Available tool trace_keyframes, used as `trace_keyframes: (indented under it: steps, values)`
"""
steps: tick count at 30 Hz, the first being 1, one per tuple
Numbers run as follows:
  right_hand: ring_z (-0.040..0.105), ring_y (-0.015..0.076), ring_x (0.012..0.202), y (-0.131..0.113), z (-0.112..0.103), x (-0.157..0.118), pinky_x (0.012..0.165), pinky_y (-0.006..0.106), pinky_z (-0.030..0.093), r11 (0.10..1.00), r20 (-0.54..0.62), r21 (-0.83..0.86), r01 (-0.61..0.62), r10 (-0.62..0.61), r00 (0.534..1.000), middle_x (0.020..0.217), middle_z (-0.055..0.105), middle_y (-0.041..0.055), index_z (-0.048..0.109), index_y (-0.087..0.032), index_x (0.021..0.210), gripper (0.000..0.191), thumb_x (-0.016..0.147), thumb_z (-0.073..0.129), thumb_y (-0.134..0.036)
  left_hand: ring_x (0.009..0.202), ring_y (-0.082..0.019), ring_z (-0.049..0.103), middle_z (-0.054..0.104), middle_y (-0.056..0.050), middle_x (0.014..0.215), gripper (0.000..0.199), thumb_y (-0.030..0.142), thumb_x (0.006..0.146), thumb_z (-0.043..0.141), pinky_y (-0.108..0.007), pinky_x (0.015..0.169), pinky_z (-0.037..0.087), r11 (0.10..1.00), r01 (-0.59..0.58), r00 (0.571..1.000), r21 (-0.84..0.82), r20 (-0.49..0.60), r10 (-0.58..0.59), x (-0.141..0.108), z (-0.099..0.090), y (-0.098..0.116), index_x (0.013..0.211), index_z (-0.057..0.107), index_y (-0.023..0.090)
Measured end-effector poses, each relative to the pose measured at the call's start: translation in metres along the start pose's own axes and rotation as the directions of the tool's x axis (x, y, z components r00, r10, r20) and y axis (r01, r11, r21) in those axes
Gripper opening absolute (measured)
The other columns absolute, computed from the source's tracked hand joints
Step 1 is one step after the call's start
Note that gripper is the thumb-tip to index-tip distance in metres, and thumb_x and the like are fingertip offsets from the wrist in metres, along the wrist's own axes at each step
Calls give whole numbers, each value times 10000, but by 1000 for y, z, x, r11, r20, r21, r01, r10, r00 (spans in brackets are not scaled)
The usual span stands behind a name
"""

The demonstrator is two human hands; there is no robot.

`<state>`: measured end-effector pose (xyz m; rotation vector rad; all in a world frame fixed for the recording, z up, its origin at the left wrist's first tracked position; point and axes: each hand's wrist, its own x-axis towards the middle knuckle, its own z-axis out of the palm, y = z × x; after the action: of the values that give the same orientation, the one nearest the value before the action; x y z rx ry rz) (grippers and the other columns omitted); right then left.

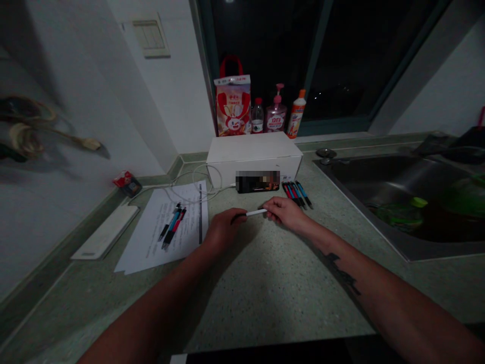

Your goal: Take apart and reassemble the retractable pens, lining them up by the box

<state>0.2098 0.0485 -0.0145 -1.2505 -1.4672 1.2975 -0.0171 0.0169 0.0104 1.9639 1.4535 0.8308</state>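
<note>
We have both hands close together above the speckled green surface (261, 283), holding a slim white stick (256, 213) between them. Our right hand (284, 212) is narrowed to a pinch, with thumb and fingertips closed on the stick's right end. Our left hand (225, 228) is curled around the other end, where a dark section (238, 218) shows at the fingers, though we cannot tell whether it belongs to the stick or is a separate piece. Gripping near the ends like this, with both hands low and level, should give us steady control of so thin an object, and the bare stretch of surface beneath would make anything dropped easy to spot. To our left lies a printed paper sheet (161, 227) with a few pens (173, 226) on it. Ahead, a small group of pens (297, 194) sits just beside a black box (257, 182), its front blurred, and in front of a white cardboard box (253, 156). A white cable (189, 184) loops over the paper's top edge, and a steel sink (394, 177) lies off to our right.
</note>
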Motion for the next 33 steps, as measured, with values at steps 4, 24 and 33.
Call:
trace_keyframes:
  steps: [4, 24, 33]
  values:
    - [515, 115, 495, -5, 2, -3, 462, 241, 407, 997, -34, 11, 78, -77, 996, 620, 634, -15, 638, -203, 774, 309, 768, 719, -500, 672, -170, 655, 754, -1, 785, 192, 270, 902, 608, -294, 700, 503, 993, 83, 997, -88, 15, -82, 1, -2, 2, 964, 782, 219]
    - [625, 176, 818, -5, 2, -6, 752, 297, 462, 920, 84, -291, 263, -249, 965, 888, 720, 38, 717, -194, 946, 229, 820, 695, -384, 909, -207, 714, 788, -16, 967, 154, 200, 886, 650, -332, 862, 531, 994, 29, 999, -110, -11, -30, 2, 7, -4, 991, 759, 229]
    - [645, 184, 835, -5, 4, -8, 778, 305, 482, 926, 94, -275, 260, -243, 965, 889, 729, 45, 721, -197, 897, 197, 832, 691, -380, 883, -189, 712, 784, -5, 939, 138, 188, 899, 655, -311, 841, 524, 996, -3, 1000, -93, -25, 1, 1, 6, -5, 986, 754, 227]
